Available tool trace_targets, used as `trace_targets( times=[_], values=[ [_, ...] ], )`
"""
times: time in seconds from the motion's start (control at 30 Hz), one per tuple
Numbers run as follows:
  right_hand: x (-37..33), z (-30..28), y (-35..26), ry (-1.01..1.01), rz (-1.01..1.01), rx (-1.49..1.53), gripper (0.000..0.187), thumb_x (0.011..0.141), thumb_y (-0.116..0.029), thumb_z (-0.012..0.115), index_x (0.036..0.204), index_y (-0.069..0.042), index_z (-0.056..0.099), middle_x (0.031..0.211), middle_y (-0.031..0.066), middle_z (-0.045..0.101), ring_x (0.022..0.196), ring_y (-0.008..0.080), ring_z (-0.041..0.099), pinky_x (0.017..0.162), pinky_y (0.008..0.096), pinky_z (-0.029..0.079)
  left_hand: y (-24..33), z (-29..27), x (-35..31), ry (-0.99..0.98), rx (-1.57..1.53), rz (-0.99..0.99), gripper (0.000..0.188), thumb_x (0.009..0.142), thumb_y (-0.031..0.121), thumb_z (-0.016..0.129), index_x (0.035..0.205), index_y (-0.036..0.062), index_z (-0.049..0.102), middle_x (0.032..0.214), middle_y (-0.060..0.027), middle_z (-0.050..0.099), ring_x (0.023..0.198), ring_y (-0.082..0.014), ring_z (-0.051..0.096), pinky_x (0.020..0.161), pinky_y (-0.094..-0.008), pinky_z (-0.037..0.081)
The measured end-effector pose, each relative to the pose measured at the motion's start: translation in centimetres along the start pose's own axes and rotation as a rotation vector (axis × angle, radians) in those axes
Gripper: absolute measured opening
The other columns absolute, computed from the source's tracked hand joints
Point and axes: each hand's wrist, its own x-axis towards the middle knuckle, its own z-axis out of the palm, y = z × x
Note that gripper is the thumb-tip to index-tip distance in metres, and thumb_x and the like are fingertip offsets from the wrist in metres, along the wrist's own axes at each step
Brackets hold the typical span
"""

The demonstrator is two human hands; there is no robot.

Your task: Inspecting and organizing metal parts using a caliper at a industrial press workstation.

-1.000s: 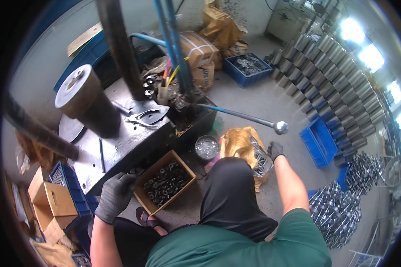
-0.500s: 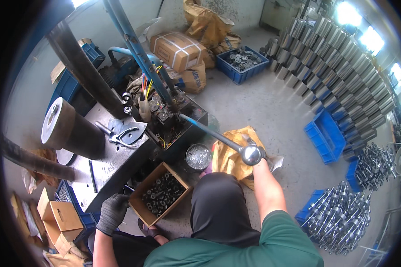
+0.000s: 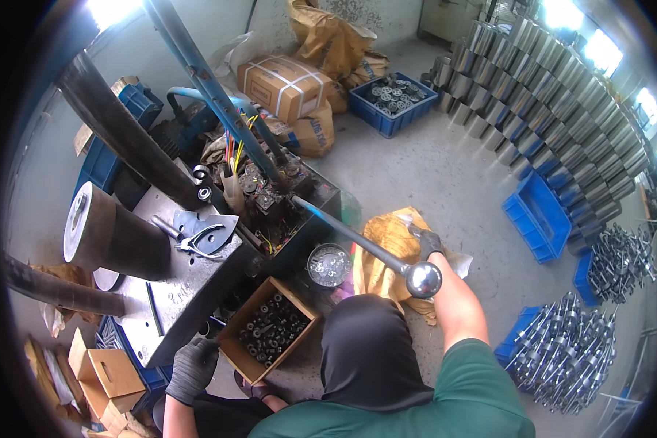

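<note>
My left hand (image 3: 194, 369), in a dark grey glove, is beside the open cardboard box (image 3: 304, 326) of small dark metal parts. Its fingers are curled closed; a small shiny piece shows at their tips, too small to name. My right hand (image 3: 426, 241), gloved too, reaches past the lever's steel ball knob (image 3: 423, 279) and is over the yellow-brown sack (image 3: 388, 232). Its fingers look stretched toward the sack, with no held thing visible. The blue-and-grey lever (image 3: 350, 232) slants from the machine toward my right forearm.
Pliers (image 3: 197, 242) and a dark cylinder (image 3: 117, 232) are on the steel machine table (image 3: 186, 292). A round tin (image 3: 328, 265) of small bright pieces stands by the box. Blue crates (image 3: 536, 217), bundled metal rods (image 3: 566, 354) and stacked steel cylinders (image 3: 533, 95) line the right.
My right hand has come out from behind the ball knob, further over the sack. The view has shifted slightly. My left hand stays beside the box with curled fingers.
</note>
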Motion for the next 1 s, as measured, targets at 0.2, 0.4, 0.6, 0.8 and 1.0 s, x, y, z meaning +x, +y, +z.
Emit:
trace_targets(
  times=[0.2,0.4,0.6,0.8,1.0],
  values=[
    [2.2,0.1,-1.7,0.055,-0.043,-0.079,0.041,0.091,-0.037,0.066,0.118,-0.006,0.073,0.109,0.02,0.075,0.094,0.0331,0.071,0.082,0.0417,0.055,0.0,-0.5,0.1,0.002,-0.019,-0.018,0.014,0.087,0.004,0.067,0.099,0.005,0.074,0.091,-0.0161,0.071,0.083,-0.0369,0.07,0.074,-0.0438,0.056],
    [2.6,9.3,-12.2,-0.254,-0.712,-0.4,0.038,0.093,-0.033,0.057,0.098,0.001,0.073,0.105,0.0306,0.069,0.101,0.0426,0.069,0.087,0.0478,0.053,-1.3,0.3,0.5,-0.007,-0.019,-0.016,0.014,0.087,0.007,0.068,0.099,0.0055,0.074,0.091,-0.0168,0.071,0.084,-0.0381,0.07,0.075,-0.0439,0.057],
    [-0.3,13.8,-12.7,-0.254,-0.548,-0.962,0.041,0.09,-0.036,0.063,0.106,0.0,0.075,0.105,0.0259,0.073,0.104,0.0407,0.069,0.096,0.0455,0.051,-2.6,0.6,0.2,-0.025,0.066,-0.029,0.016,0.085,0.009,0.07,0.1,0.0061,0.073,0.093,-0.0168,0.071,0.086,-0.0378,0.07,0.078,-0.0449,0.056],
    [-3.8,7.8,-4.1,0.135,-1.1,-0.329,0.043,0.084,-0.037,0.069,0.106,0.0,0.074,0.129,0.0273,0.064,0.118,0.0437,0.061,0.104,0.0461,0.049,-2.2,0.5,-0.5,-0.075,0.072,-0.039,0.016,0.085,0.011,0.07,0.1,0.0066,0.073,0.094,-0.0163,0.071,0.086,-0.0378,0.07,0.077,-0.0451,0.056],
    [-1.2,2.3,5.2,0.241,-0.369,-0.25,0.053,0.091,-0.047,0.066,0.12,-0.003,0.068,0.122,0.0276,0.067,0.114,0.0419,0.063,0.097,0.047,0.049,-2.0,0.5,-0.4,-0.094,0.099,-0.035,0.016,0.086,0.01,0.069,0.101,0.0065,0.073,0.095,-0.0166,0.071,0.086,-0.0377,0.07,0.078,-0.0446,0.057]
  ],
)
